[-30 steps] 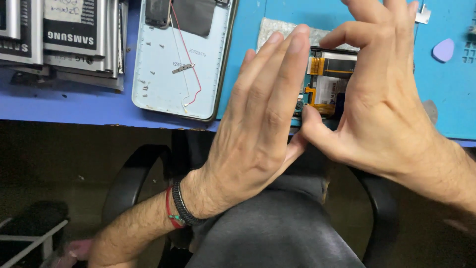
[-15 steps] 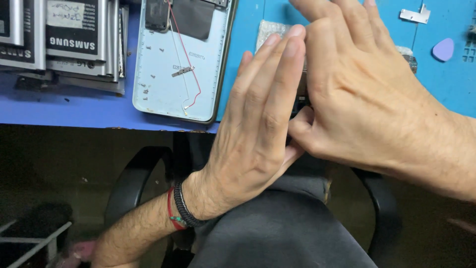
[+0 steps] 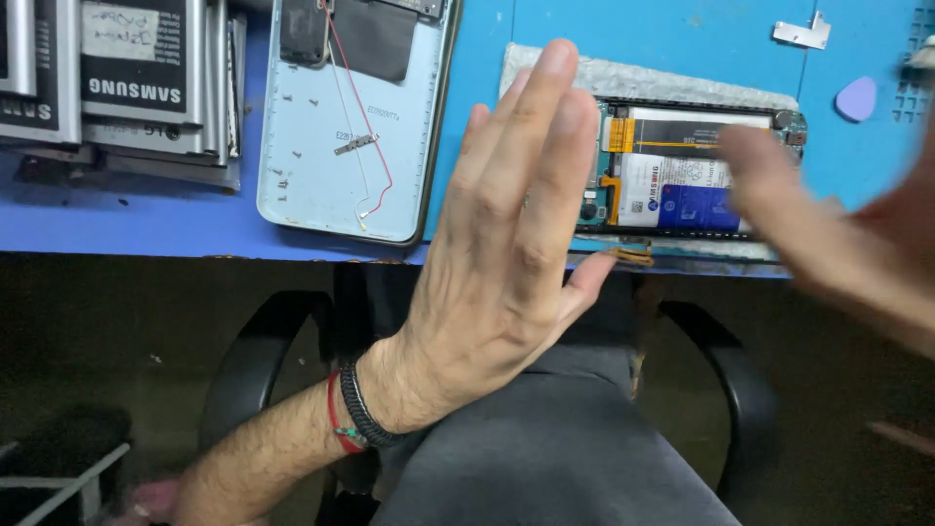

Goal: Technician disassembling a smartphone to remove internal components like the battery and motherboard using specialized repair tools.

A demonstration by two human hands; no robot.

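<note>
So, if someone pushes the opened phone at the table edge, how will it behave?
The opened phone probably slides flat rather than rolls, since it lies flat on a grey pad. It looks fragile: its boards and battery are exposed. An orange flex strip hangs past the table edge, likely floppy and easy to snag.

Head view, close above workbench [image 3: 146, 219]

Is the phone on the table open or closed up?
Open. The phone lies with its back off, so its battery and circuit parts show. A separate back cover lies beside it, inside face up.
</note>
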